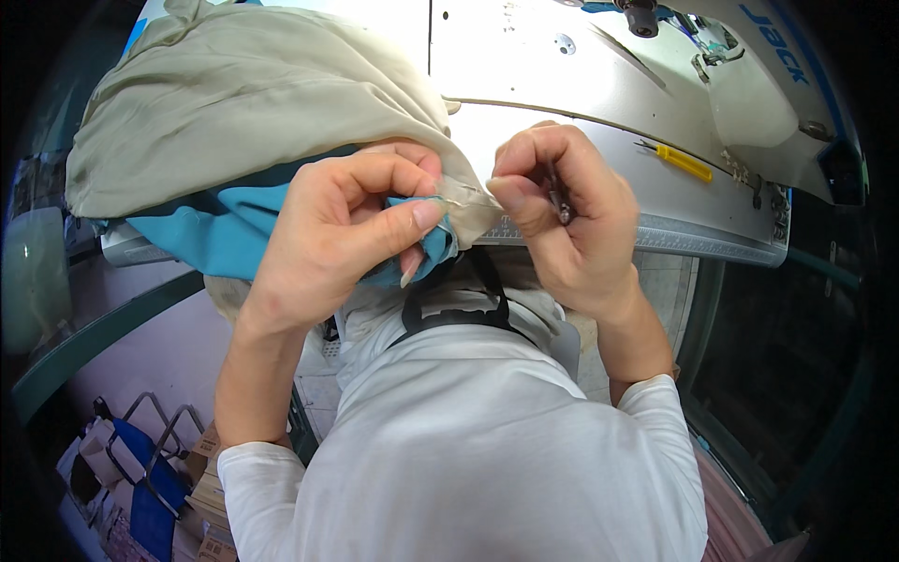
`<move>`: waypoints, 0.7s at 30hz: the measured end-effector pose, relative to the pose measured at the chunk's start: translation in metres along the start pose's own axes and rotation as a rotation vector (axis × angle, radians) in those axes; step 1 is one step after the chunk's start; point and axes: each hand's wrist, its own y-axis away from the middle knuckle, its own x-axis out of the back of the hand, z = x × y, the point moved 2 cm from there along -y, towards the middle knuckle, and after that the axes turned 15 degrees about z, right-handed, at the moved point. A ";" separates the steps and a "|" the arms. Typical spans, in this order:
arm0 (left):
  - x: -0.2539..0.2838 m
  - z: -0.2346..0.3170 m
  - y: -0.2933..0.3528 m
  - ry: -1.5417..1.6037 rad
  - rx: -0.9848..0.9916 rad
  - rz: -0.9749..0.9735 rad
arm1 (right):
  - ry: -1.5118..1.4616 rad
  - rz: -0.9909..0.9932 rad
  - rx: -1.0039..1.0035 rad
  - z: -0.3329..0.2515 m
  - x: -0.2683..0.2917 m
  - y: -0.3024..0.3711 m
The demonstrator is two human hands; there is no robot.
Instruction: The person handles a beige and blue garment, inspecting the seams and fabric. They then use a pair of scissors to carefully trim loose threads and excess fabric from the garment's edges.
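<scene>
My left hand [342,220] is closed on the edge of the cloth, pinching it between thumb and fingers. The cloth is a beige fabric [253,103] with a teal fabric [211,229] below it, both spread over the left of the table. A beige corner [473,206] reaches from the left fingers toward my right hand [567,211]. That hand is raised at the table's front edge, thumb and forefinger pressed together near the corner's tip. Within its curled fingers is a slim dark metal tool [559,197], mostly hidden. Whether the pinch also holds a thread is too small to tell.
A white sewing machine [758,94] stands at the right of the white table [524,122]. A yellow-handled seam ripper [684,162] lies before it. A ruler strip [693,239] runs along the front edge. Blue chair [154,478] and cardboard boxes [211,496] stand on the lower left.
</scene>
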 end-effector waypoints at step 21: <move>0.002 0.002 0.001 0.095 0.024 -0.013 | 0.353 -0.152 0.437 -0.001 0.006 -0.001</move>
